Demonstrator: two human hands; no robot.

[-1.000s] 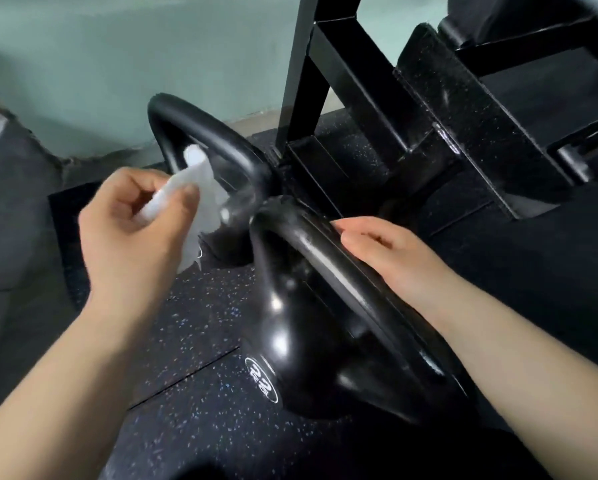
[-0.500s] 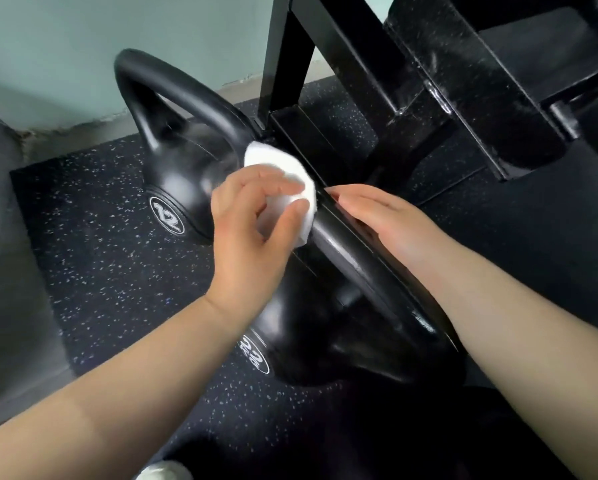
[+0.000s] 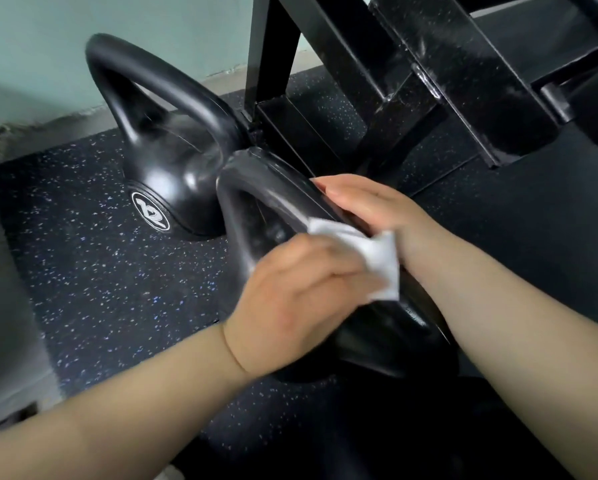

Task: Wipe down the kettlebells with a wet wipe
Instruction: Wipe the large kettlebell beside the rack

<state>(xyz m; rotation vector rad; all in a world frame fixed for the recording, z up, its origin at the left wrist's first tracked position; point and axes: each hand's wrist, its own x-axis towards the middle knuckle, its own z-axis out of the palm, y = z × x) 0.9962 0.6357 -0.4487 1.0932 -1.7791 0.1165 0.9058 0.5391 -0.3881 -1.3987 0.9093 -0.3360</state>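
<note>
Two black kettlebells stand on the speckled rubber floor. The near kettlebell (image 3: 249, 202) has its handle running from centre toward me; my arms hide its body. My left hand (image 3: 297, 299) is shut on a white wet wipe (image 3: 370, 258), pressed on the middle of that handle. My right hand (image 3: 370, 206) lies flat along the far side of the same handle, fingers together and pointing left. The far kettlebell (image 3: 172, 161), marked 12, stands behind and to the left, touching the near handle's end.
A black steel rack frame (image 3: 429, 81) rises right behind the kettlebells, its base close to my right hand. A pale green wall (image 3: 82, 36) runs along the back left. The speckled mat (image 3: 100, 271) stretches out to the left of the kettlebells.
My left hand has slid the wipe along the near handle from its far end toward me. My right hand has stayed on the handle.
</note>
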